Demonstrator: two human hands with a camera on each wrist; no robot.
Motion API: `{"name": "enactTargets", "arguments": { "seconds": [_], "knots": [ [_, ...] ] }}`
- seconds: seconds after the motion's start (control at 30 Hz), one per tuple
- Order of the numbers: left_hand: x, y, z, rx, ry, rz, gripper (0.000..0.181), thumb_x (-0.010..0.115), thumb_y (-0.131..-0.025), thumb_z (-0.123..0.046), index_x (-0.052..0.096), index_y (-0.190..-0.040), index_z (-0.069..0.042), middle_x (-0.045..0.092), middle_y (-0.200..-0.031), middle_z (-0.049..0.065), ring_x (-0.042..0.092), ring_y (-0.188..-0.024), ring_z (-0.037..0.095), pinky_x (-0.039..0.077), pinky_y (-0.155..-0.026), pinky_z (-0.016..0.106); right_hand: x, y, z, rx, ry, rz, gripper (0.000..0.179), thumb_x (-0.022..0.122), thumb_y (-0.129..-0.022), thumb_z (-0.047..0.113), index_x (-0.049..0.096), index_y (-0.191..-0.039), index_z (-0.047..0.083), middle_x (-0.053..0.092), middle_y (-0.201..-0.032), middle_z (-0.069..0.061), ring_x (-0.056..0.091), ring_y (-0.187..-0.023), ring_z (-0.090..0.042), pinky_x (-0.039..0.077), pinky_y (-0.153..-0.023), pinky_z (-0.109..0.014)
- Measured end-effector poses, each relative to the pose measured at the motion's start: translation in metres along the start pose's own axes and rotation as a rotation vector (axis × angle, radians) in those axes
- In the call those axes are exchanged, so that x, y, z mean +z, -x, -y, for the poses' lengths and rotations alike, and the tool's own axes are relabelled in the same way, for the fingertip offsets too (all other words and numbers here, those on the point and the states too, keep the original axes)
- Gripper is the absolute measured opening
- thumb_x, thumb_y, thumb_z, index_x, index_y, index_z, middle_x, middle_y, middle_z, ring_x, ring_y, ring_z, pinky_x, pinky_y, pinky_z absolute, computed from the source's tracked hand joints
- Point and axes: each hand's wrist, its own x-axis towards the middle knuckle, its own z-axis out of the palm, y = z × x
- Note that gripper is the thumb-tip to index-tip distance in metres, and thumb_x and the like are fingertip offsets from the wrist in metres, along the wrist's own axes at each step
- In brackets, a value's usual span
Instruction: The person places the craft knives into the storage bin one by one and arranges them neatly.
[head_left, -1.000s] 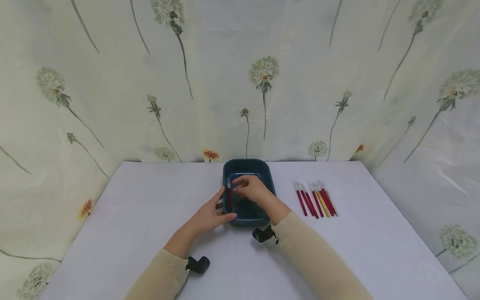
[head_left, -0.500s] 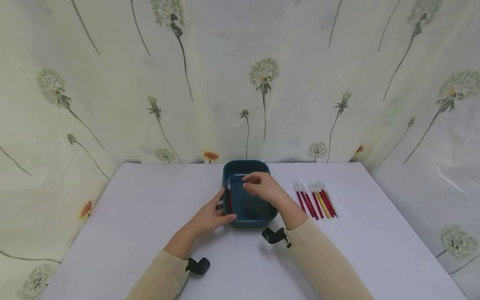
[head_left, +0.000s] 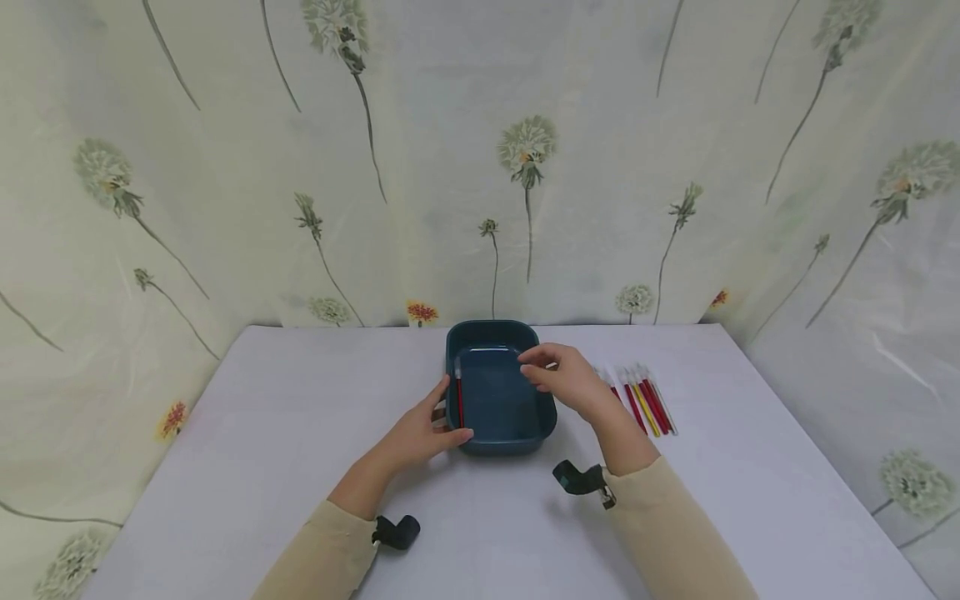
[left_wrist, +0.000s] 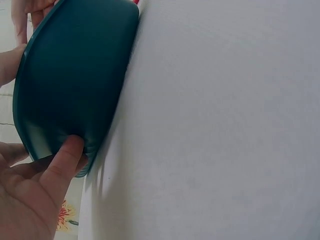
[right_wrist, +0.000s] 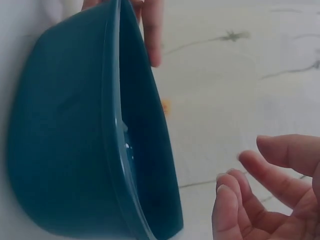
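A dark teal plastic basin (head_left: 491,417) stands at the back middle of the table in the head view. Along its inner left side lies a slim red pen-like stick (head_left: 460,400) with a clear cap. My left hand (head_left: 420,432) holds the basin's left side, thumb at the front rim; in the left wrist view fingers (left_wrist: 67,157) press on the outer wall. Over the basin's right rim, my right hand (head_left: 562,375) hovers with loosely bent fingers and nothing in them. The right wrist view shows those fingers (right_wrist: 272,182) apart from the basin.
Right of the basin, several similar capped sticks (head_left: 651,400), mostly red with a yellow one, lie side by side on the white table (head_left: 315,383). My right hand and wrist partly cover that row. A flower-printed curtain (head_left: 480,150) hangs behind the table.
From over the red stick inside the basin, my right hand has moved right and back to the right rim, now covering some sticks in the row. My left hand stays put.
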Motion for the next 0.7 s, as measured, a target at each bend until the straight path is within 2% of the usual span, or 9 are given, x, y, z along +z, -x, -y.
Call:
{"name": "enactTargets", "arguments": {
  "seconds": [0.23, 0.47, 0.7],
  "knots": [
    [0.000, 0.000, 0.000, -0.002, 0.003, -0.002, 0.100, 0.079, -0.088, -0.034, 0.013, -0.162, -0.022, 0.027, -0.162, 0.015, 0.050, -0.135, 0.035, 0.048, -0.103, 0.046, -0.011, 0.010, -0.007, -0.011, 0.017, -0.025, 0.028, 0.064, -0.099, 0.021, 0.067, -0.123, 0.007, 0.068, -0.115, -0.013, 0.064, -0.104, -0.037, 0.057, -0.087, -0.042],
    [0.000, 0.000, 0.001, -0.003, 0.000, -0.001, 0.101, 0.079, -0.088, -0.035, 0.013, -0.163, -0.021, 0.026, -0.163, 0.015, 0.050, -0.134, 0.035, 0.048, -0.102, 0.046, -0.024, 0.017, -0.019, -0.005, 0.114, -0.070, 0.031, 0.063, -0.100, 0.025, 0.066, -0.126, 0.008, 0.067, -0.118, -0.013, 0.065, -0.101, -0.033, 0.056, -0.086, -0.044],
    [0.000, 0.000, 0.001, -0.003, -0.002, 0.000, 0.101, 0.079, -0.088, -0.036, 0.013, -0.162, -0.023, 0.025, -0.163, 0.014, 0.050, -0.135, 0.035, 0.048, -0.103, 0.046, -0.039, 0.027, -0.034, 0.034, 0.147, -0.102, 0.030, 0.062, -0.101, 0.024, 0.065, -0.127, 0.009, 0.065, -0.121, -0.015, 0.065, -0.102, -0.034, 0.056, -0.086, -0.045]
  ]
}}
